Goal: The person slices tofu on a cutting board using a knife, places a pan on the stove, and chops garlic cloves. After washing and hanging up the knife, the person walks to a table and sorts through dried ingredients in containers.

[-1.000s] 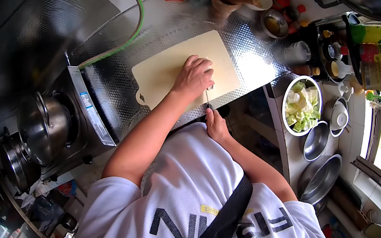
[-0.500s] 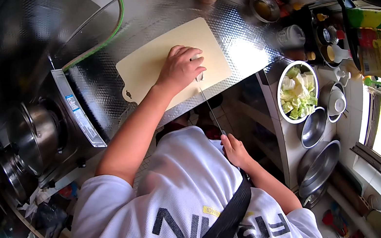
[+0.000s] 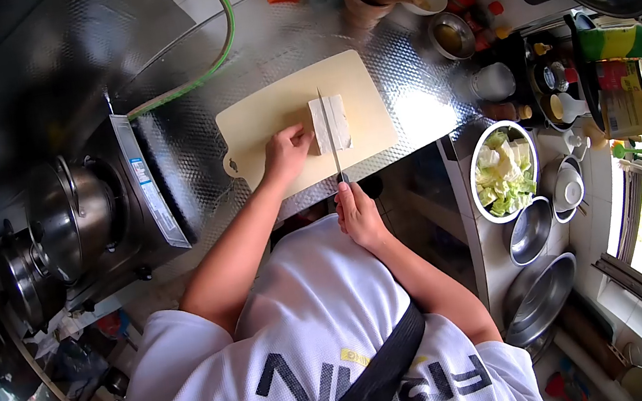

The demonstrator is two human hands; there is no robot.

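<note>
A white rectangular block of tofu (image 3: 338, 122) lies on the cream cutting board (image 3: 262, 111), with a lengthwise line along it. My right hand (image 3: 358, 210) grips the handle of a kitchen knife (image 3: 337, 161). Its long thin blade points away from me and lies over the left part of the block. How deep the blade sits in it, I cannot tell. Just left of the block is my left hand (image 3: 289, 154), fingers loosely bent and apart, holding nothing. Its fingertips are close to the block's left side; contact is unclear.
The board rests on a textured metal counter (image 3: 187, 137). A white bowl of chopped cabbage (image 3: 504, 173) stands at right, near metal bowls (image 3: 530, 230). A stove with a steel pot (image 3: 71, 206) is at left. A mortar (image 3: 369, 1) and a green hose (image 3: 225, 49) are at the back.
My left hand has moved off the block, left and down, uncovering it. The knife has swung up from beside my body, its blade now over the block. The view has shifted slightly.
</note>
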